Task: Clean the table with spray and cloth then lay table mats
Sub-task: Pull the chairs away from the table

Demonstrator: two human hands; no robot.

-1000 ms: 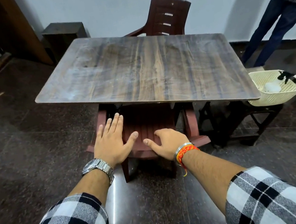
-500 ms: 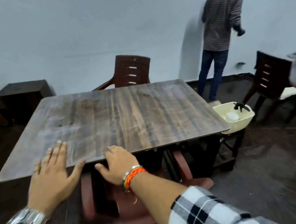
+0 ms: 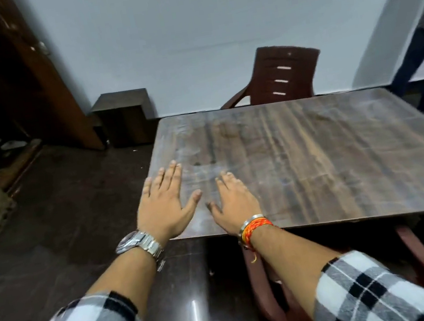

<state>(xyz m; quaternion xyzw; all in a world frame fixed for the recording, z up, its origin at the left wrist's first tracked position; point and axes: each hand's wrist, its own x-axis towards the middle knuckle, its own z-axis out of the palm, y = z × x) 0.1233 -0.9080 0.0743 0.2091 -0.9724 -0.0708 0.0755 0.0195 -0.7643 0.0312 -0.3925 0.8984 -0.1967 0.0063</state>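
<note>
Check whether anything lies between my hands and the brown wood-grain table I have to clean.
Nothing visible does. The left hand and right hand lie open over the near left corner of the brown wood-grain table, nothing between.

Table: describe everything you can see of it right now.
The table has a thin, flat, roughly square top with a brown-grey wood-grain look. It sits level and is hazy with pale smears and a few dark spots toward its left side. Its legs are hidden. The far chair stands at its far edge and the near chair is tucked under its near edge. The left hand and right hand lie open over the near left corner; contact seems likely, not certain.
</note>
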